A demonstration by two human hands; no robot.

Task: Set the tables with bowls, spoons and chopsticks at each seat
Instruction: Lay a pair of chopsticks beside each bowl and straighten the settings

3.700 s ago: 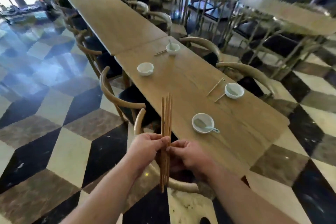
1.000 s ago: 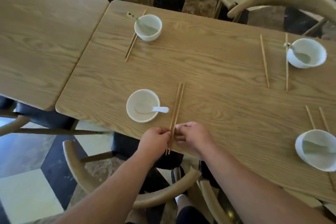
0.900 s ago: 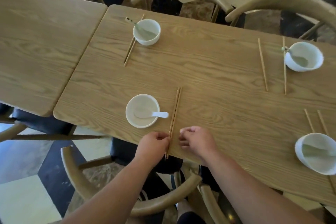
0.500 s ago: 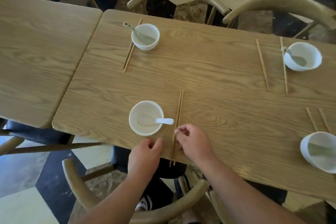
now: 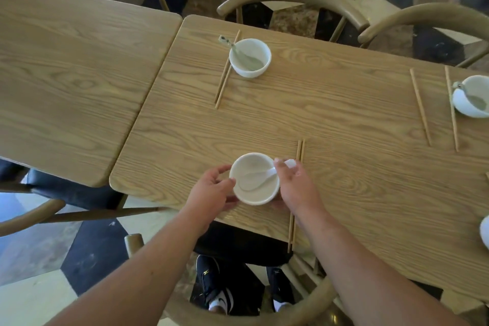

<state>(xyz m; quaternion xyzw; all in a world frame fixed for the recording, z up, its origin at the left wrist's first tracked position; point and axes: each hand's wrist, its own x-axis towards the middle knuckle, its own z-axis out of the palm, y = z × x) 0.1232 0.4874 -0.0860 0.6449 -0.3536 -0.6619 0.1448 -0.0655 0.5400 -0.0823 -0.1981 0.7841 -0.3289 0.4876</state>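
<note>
Wood table (image 5: 330, 103) carries far bowl (image 5: 251, 71), rt bowl (image 5: 468, 110), near bowl (image 5: 258, 194) (lifted? can't tell), each w/ spoon (image 5: 258, 176); chopstick prs (image 5: 225, 79) beside, near pr (image 5: 300, 151) overhanging edge.

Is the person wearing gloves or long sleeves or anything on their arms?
No gloves. The left hand and right hand are bare, with no rings that I can see. The left forearm and right forearm are bare too: no sleeve, watch or bracelet shows.

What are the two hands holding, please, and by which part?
The near bowl, by its sides: left hand on its left wall, right hand on its right, beside the spoon.
</note>
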